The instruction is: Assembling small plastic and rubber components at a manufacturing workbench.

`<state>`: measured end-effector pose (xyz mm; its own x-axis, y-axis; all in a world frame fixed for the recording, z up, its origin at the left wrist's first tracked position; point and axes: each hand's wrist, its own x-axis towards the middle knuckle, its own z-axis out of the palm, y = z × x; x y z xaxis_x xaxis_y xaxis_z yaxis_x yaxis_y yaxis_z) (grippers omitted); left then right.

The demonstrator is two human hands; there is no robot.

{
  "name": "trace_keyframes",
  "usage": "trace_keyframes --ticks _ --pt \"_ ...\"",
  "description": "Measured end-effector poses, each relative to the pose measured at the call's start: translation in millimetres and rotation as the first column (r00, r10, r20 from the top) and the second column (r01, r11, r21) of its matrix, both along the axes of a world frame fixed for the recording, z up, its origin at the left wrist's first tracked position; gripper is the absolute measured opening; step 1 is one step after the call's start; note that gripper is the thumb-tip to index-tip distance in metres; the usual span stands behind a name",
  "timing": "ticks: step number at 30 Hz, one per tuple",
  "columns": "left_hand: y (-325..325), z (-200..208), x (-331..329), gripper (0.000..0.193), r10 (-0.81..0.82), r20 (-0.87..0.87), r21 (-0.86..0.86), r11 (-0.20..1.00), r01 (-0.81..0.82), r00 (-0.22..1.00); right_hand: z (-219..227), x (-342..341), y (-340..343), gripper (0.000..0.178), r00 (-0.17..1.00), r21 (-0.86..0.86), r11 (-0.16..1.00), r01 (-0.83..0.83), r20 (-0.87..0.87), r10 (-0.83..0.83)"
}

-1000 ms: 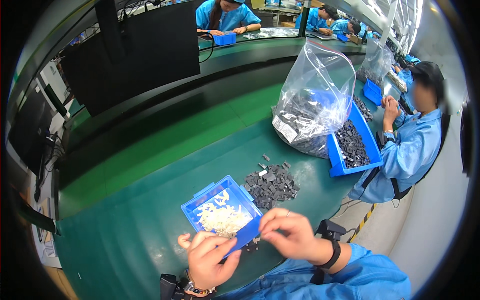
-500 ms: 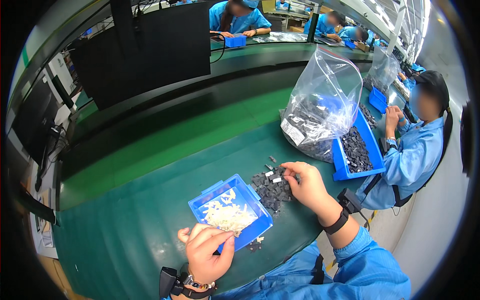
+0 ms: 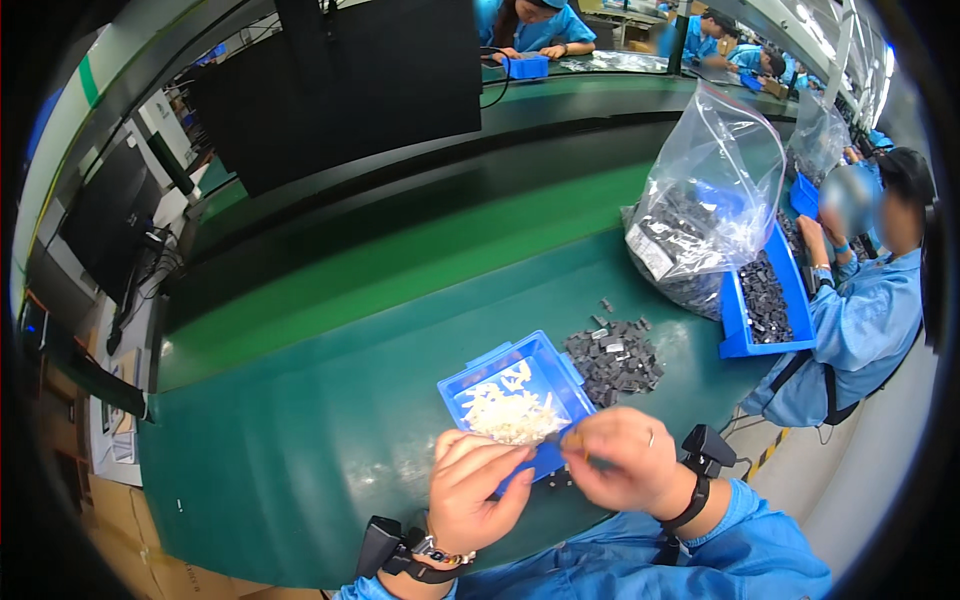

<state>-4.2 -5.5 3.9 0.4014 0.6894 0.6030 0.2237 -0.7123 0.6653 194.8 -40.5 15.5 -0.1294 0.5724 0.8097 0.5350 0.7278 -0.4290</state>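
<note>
Both my hands meet over the near edge of a blue tray (image 3: 548, 352) that holds a heap of small cream-coloured pieces (image 3: 510, 408). My left hand (image 3: 478, 490) has its thumb and forefinger drawn together; whatever lies between them is too small to name. Close beside it, my right hand (image 3: 628, 462) pinches what looks like a small dark piece, partly hidden by the fingers. Past the tray's right side is a loose pile of small black plastic parts (image 3: 620, 365). A few more dark bits lie by the tray's near corner.
A large clear zip bag (image 3: 690, 230) of black parts stands at the right, beside a long blue bin (image 3: 770, 300) of the same parts. A co-worker (image 3: 870, 290) sits beyond. A dark panel (image 3: 345, 100) hangs at upper left above the green bench (image 3: 290, 440).
My right hand has left the black pile and come near my left hand over the tray's edge. The whole view has shifted, with things now further right.
</note>
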Motion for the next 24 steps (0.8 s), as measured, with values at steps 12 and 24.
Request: trace_keyframes --ticks 12,24 --pt "0.4 -4.2 -4.2 0.026 -0.162 0.150 -0.071 0.982 0.174 0.975 -2.2 -25.7 -1.7 0.048 0.991 0.006 0.996 -0.084 -0.105 0.084" --pt "2.6 1.0 -2.9 0.016 -0.071 0.061 0.098 0.993 0.064 0.996 -1.4 -17.4 -8.2 0.067 0.954 -0.277 0.934 -0.225 -0.256 0.154"
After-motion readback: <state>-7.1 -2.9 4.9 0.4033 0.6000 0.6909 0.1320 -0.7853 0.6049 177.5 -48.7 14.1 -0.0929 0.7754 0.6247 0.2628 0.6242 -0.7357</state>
